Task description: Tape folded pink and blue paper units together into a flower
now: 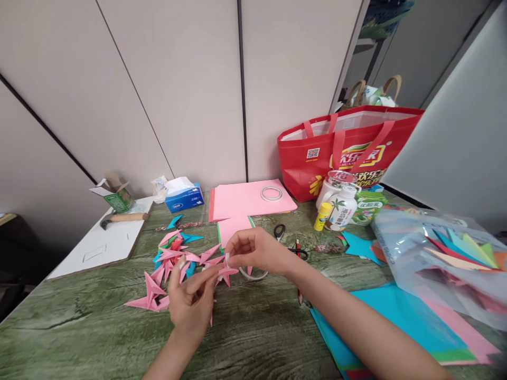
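Observation:
My left hand [192,303] is closed on a pink folded paper star [228,272], holding it by its edge above the table. My right hand [255,252] pinches a short white strip of tape [227,259] against the star. Below the right hand, a tape roll [259,277] shows partly as a pale ring; whether the strip joins it is hidden. Behind and left of my left hand lies a pile of folded paper stars [170,254] in pink, blue and red. One pink star [151,292] rests at the pile's near side.
Black-handled scissors [279,231] lie beyond my right hand, near small pink sheets [233,228]. Another tape roll [271,193] sits on large pink paper [237,198]. To the right are a glue stick [322,216], blue paper [396,316], a plastic bag [400,232] and a red bag [301,169].

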`<state>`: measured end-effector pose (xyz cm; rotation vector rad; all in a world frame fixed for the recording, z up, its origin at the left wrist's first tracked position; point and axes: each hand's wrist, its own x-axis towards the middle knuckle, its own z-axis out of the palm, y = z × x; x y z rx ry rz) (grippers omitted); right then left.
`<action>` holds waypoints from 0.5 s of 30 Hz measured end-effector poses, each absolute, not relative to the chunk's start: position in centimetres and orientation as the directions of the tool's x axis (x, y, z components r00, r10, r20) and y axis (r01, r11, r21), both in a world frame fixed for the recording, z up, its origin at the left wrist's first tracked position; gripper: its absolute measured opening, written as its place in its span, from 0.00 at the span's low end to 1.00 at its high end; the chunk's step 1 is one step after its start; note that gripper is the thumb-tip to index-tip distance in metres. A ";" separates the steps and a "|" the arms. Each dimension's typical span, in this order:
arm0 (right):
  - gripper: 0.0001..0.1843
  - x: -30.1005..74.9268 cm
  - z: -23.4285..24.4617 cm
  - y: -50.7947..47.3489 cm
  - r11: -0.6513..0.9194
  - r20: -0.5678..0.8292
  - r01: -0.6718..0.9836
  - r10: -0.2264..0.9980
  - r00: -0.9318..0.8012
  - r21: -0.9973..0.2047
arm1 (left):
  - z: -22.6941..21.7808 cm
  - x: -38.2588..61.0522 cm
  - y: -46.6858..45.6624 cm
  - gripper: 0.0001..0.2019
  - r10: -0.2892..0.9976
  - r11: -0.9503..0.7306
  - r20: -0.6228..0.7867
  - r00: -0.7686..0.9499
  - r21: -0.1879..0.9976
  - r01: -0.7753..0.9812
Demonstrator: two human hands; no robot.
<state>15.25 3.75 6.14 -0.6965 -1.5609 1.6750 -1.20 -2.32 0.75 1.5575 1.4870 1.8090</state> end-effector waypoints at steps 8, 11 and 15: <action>0.12 15.3 7.0 3.1 0.003 0.068 -0.105 0.783 -0.619 -0.994 | 0.9 -2.2 -2.5 0.25 0.632 -0.608 0.774 -0.050 0.534 0.588; 0.11 15.4 6.9 3.0 0.053 0.104 -0.101 0.777 -0.620 -0.993 | 0.4 -2.3 -2.6 0.23 0.626 -0.597 0.773 -0.099 0.558 0.577; 0.11 15.3 6.7 2.9 0.112 0.132 -0.071 0.785 -0.605 -0.991 | 0.2 -2.5 -2.8 0.22 0.719 -0.502 0.658 -0.225 0.715 0.487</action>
